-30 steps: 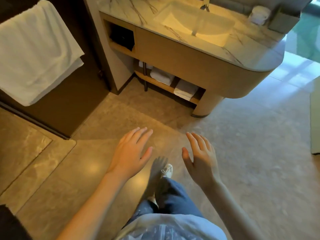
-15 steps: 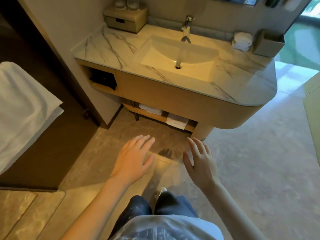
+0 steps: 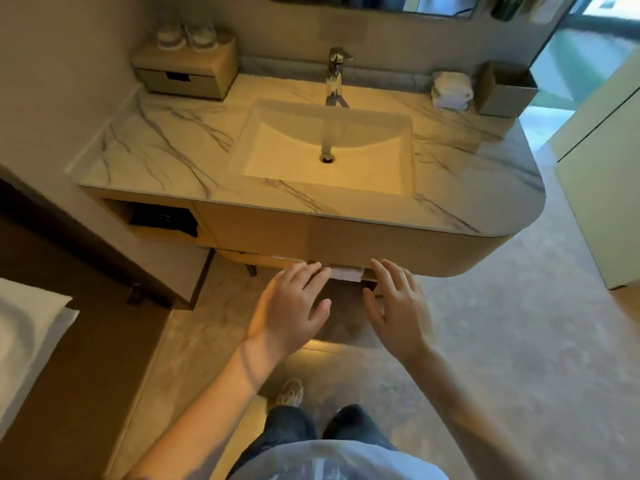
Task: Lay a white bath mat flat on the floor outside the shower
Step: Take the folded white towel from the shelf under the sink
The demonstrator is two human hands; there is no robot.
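Both hands hung open and empty in front of the person, the left hand (image 3: pixel 291 306) with fingers spread and pointing toward the vanity (image 3: pixel 346 237), the right hand (image 3: pixel 398 310) likewise loose, palm turned slightly inward, neither touching anything. Half a second earlier the same hands had been well short of the cabinet, with the lower shelf and its folded white linens plainly in view; by this moment the person had stepped closer, the view had risen to take in the whole basin (image 3: pixel 329 147) and tap (image 3: pixel 336 74), and the fingertips had come level with the cabinet's lower edge. Only a sliver of folded white cloth (image 3: pixel 346 273) showed between the two hands, just under the cabinet front. This was probably the bath mat, or a towel stacked with it, though too little of it showed to be sure. Another white cloth (image 3: pixel 27 341) hung at the left edge, near the dark doorway, and a rolled white towel (image 3: pixel 452 88) sat on the marble counter (image 3: pixel 156 147). Judging by the approach, the task was at its very start: nothing had been picked up, the floor (image 3: pixel 502 358) lay bare of any mat, and the next move likely called for crouching to reach the shelf.
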